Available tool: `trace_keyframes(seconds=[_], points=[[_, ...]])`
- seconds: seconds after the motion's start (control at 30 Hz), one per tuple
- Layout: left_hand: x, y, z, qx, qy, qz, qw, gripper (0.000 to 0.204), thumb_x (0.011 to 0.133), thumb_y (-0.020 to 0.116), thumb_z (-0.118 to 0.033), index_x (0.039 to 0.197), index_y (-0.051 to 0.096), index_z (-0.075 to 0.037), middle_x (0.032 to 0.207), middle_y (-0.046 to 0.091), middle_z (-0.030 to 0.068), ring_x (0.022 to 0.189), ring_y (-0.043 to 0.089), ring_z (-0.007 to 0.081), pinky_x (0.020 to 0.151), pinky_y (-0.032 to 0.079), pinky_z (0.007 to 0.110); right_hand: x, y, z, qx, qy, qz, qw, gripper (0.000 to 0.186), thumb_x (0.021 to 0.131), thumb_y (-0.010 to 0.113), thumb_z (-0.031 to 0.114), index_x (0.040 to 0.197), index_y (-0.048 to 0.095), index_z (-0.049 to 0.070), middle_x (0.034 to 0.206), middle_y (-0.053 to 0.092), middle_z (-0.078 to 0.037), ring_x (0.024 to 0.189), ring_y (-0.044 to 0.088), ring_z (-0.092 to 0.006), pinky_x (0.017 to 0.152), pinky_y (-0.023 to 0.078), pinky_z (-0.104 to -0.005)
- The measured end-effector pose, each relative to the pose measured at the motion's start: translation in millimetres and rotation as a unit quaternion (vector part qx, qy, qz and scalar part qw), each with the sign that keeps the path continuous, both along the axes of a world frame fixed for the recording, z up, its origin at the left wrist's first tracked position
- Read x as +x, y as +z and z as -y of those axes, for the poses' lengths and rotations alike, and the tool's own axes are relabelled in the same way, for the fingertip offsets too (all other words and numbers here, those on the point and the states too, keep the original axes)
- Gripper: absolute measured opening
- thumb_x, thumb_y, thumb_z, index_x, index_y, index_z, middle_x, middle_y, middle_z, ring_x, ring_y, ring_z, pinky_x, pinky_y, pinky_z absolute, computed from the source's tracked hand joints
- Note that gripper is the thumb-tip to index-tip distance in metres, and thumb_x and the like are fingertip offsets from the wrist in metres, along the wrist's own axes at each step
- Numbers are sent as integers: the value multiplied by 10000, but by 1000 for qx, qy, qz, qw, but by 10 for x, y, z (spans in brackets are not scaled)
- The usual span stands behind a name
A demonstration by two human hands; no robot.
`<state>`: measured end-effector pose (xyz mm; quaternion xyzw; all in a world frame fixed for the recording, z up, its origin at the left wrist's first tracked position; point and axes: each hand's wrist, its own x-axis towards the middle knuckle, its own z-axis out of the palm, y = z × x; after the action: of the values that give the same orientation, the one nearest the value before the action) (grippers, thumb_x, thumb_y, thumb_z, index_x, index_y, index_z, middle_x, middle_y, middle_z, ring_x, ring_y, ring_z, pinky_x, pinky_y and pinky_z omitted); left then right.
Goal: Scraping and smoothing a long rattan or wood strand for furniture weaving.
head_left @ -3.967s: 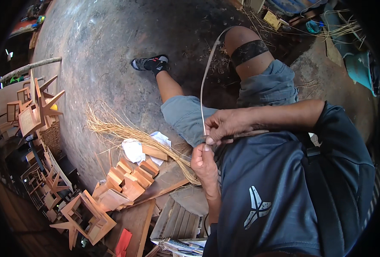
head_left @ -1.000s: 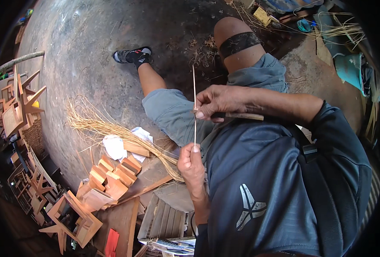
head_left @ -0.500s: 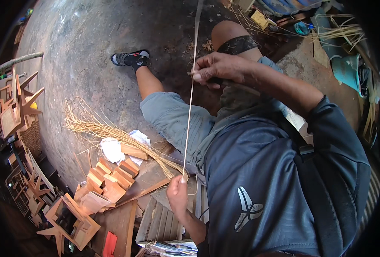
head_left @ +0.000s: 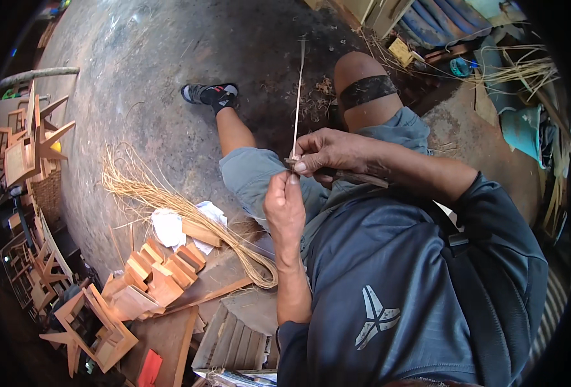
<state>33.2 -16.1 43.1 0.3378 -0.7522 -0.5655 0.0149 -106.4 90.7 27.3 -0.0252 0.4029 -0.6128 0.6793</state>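
My right hand (head_left: 330, 152) is closed round a knife-like tool with a long brown handle (head_left: 361, 178), whose short tip pokes out past the thumb and fingers. A pale, thin rattan strip (head_left: 297, 106) runs from that tip away over the floor, its far end seeming to hang free. Right below the tool, my left hand (head_left: 284, 205) is closed in a pinch on the strip's near end. Both hands almost touch, above my lap. The contact between tool and strip is partly hidden by my fingers.
A tied bundle of rattan strips (head_left: 169, 205) lies at left, beside white paper (head_left: 168, 226) and stacked wooden blocks (head_left: 163, 271). Wooden frames (head_left: 98, 329) stand at lower left. A slatted wooden piece (head_left: 234, 335) is near my left elbow. A turquoise bucket (head_left: 521, 134) sits at far right.
My left hand has moved up and away from my body to meet the right hand. The right hand has come slightly nearer me. The strip now stretches beyond the hands, not between them.
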Motion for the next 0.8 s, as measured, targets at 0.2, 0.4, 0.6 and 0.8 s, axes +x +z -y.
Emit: trace_keyframes(seconds=[0.2, 0.4, 0.6, 0.8], points=[[381, 94, -74, 9, 43, -7, 999, 137, 899, 524, -122, 892, 592, -3, 660, 468, -24, 578, 392, 36, 515, 317, 185, -126, -79, -7, -26, -8, -14, 1000, 235, 781, 711, 175, 885, 555, 33, 690, 546, -20, 465, 470, -89, 405, 371, -234], [773, 254, -21, 58, 75, 45, 994, 104, 907, 511, -87, 909, 568, -1, 679, 458, -40, 578, 369, 22, 514, 315, 177, -116, -137, 66, -5, 20, -15, 1000, 241, 760, 729, 181, 823, 564, 19, 662, 547, -41, 471, 464, -106, 406, 348, -249], [1117, 295, 34, 60, 96, 59, 992, 101, 897, 514, -93, 905, 573, -11, 647, 453, -49, 533, 359, 15, 475, 272, 164, -145, -168, 144, -27, 21, -13, 999, 229, 763, 726, 148, 809, 564, -7, 654, 556, -60, 468, 477, -112, 410, 348, -242], [1368, 327, 128, 78, 110, 48, 990, 103, 897, 520, -101, 918, 566, -11, 646, 456, -49, 520, 356, 14, 462, 262, 169, -441, -268, 95, -6, -26, -68, 997, 159, 816, 671, 159, 859, 574, 40, 713, 568, -22, 525, 492, -84, 463, 398, -219]])
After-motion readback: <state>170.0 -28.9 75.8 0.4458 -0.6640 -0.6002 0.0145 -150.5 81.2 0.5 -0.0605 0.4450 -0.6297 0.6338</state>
